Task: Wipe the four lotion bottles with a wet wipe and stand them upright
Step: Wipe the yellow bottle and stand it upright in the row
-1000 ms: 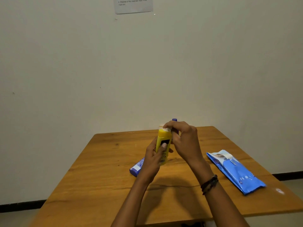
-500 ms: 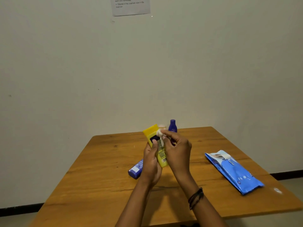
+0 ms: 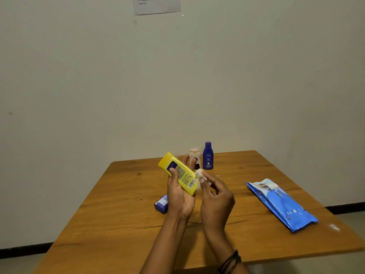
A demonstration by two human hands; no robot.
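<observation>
My left hand (image 3: pixel 178 196) grips a yellow lotion bottle (image 3: pixel 178 172), tilted with its cap up to the left, above the wooden table (image 3: pixel 118 214). My right hand (image 3: pixel 216 202) pinches a small white wet wipe (image 3: pixel 199 174) against the bottle's lower right side. A dark blue bottle (image 3: pixel 208 155) and a pale bottle with a pinkish cap (image 3: pixel 194 158) stand upright side by side at the table's far edge. A purple bottle (image 3: pixel 161 204) lies on its side on the table, partly hidden behind my left hand.
A blue pack of wet wipes (image 3: pixel 281 204) lies flat on the right side of the table, its flap peeled back. A plain wall stands right behind the table, with a paper notice (image 3: pixel 157 4) high up. The table's right corner is near the pack.
The yellow bottle has gone from upright to tilted with its cap to the left. My right hand with the wipe has slid from the cap end down to the bottle's lower side.
</observation>
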